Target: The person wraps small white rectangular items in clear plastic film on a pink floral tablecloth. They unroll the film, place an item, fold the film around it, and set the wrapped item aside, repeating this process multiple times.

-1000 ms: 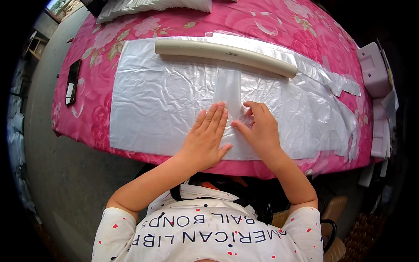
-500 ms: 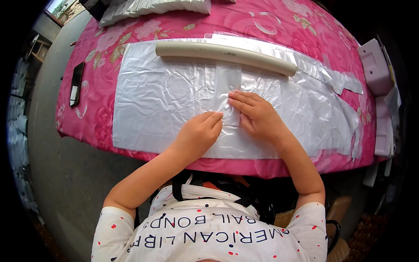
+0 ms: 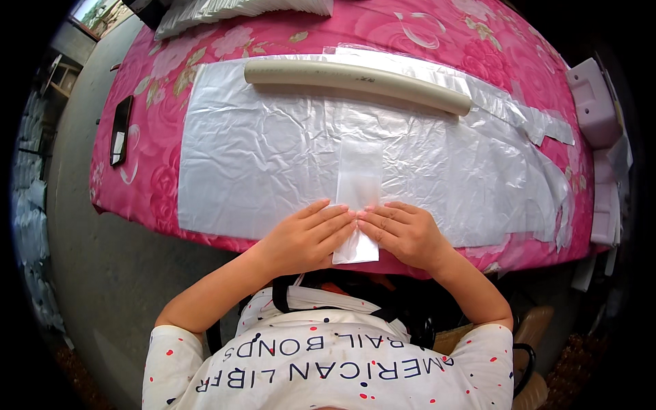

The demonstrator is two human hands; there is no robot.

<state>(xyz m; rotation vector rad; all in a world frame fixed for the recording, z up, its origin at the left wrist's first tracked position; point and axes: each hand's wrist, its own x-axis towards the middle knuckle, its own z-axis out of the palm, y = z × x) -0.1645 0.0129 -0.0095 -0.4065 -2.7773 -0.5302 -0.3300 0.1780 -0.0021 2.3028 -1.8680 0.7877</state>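
While left hand [image 3: 307, 236], right hand [image 3: 408, 234] touch white strip [image 3: 359, 174] | grip unclear | tube [image 3: 307, 74] bears print [image 3: 365, 79]

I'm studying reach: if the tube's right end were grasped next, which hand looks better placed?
Likely the right hand: the pale tube has its right end closer to that hand than to the left hand. Both touch the white strip, so neither looks freer.

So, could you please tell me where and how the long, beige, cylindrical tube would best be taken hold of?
Probably around the middle of the long, beige, cylindrical tube, from above and the person's side. It lies lengthwise, left to right, on crinkled white plastic film, so fingers and thumb could straddle its round body; the uncovered midsection should balance better than either end.
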